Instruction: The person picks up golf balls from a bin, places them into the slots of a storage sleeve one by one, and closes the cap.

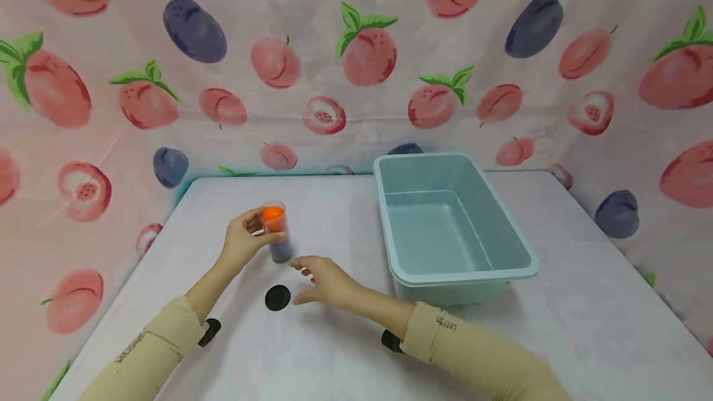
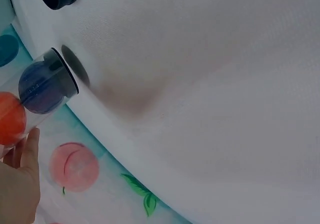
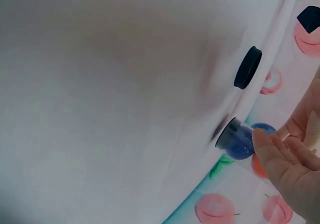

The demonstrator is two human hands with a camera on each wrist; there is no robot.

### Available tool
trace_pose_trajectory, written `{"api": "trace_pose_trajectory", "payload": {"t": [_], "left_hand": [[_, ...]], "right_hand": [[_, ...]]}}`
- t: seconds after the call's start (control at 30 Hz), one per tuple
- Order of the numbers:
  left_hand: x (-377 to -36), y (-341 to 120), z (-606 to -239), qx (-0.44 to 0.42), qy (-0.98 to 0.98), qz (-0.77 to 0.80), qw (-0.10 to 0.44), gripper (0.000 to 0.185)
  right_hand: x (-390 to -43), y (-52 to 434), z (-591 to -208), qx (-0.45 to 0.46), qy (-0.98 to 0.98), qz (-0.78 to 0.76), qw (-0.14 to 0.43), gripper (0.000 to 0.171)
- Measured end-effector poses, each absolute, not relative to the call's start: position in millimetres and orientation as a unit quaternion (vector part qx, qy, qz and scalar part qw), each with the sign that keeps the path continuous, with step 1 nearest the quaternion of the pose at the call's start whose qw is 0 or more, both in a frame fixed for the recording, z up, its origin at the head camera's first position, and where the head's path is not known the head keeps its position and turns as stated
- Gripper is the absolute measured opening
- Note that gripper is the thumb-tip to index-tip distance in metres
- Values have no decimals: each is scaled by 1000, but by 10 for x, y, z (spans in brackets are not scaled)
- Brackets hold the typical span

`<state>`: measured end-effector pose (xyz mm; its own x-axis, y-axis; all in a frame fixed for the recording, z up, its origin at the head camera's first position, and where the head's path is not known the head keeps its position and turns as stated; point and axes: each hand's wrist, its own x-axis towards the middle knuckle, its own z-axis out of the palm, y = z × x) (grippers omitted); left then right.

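Observation:
My left hand [image 1: 242, 237] grips a clear plastic tube [image 1: 282, 258] near its upper part, fingers and thumb around its sides. Inside, an orange ball [image 1: 273, 215] sits near the top and a dark blue ball [image 2: 40, 87] rests at the dark base. In the left wrist view a small gap and shadow show between this base and the table. My right hand [image 1: 331, 283] hovers just right of the tube with its fingers loosely spread, holding nothing. A round black lid [image 1: 277, 297] lies on the table between the hands, nearer the front.
A pale blue-green plastic bin [image 1: 398, 265] stands on the table to the right, beyond my right forearm. The white table [image 1: 345, 364] ends at the back against a fruit-print cloth [image 1: 345, 110]. Black wrist devices [image 1: 210, 332] sit under both cuffs.

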<state>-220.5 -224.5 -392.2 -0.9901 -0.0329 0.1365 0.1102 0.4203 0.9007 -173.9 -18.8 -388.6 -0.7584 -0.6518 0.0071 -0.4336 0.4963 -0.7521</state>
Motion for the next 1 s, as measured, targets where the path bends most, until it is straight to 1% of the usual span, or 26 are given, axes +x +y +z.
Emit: {"api": "trace_pose_trajectory", "payload": {"t": [0.1,0.23,0.5,0.67,0.83,1.0], "left_hand": [[-2213,-2268,-3949,-27,-843,-533,63,58],[-2216,-2298,-3988,-34,-847,-526,66,60],[-2240,-2342,-4049,-44,-843,-532,59,60],[-2226,-2371,-4059,-34,-850,-524,52,58],[-2232,-2403,-4069,-14,-856,-516,25,57],[-2240,-2402,-4104,-16,-847,-531,18,56]], "right_hand": [[-1769,-255,-3932,-325,859,-369,145,61],[-1791,-350,-3984,-335,865,-343,147,59],[-1840,-442,-4076,-361,877,-283,144,47],[-1864,-511,-4119,-384,878,-249,142,53],[-1872,-595,-4135,-392,879,-228,145,58],[-1896,-645,-4160,-392,885,-201,149,59]]}}
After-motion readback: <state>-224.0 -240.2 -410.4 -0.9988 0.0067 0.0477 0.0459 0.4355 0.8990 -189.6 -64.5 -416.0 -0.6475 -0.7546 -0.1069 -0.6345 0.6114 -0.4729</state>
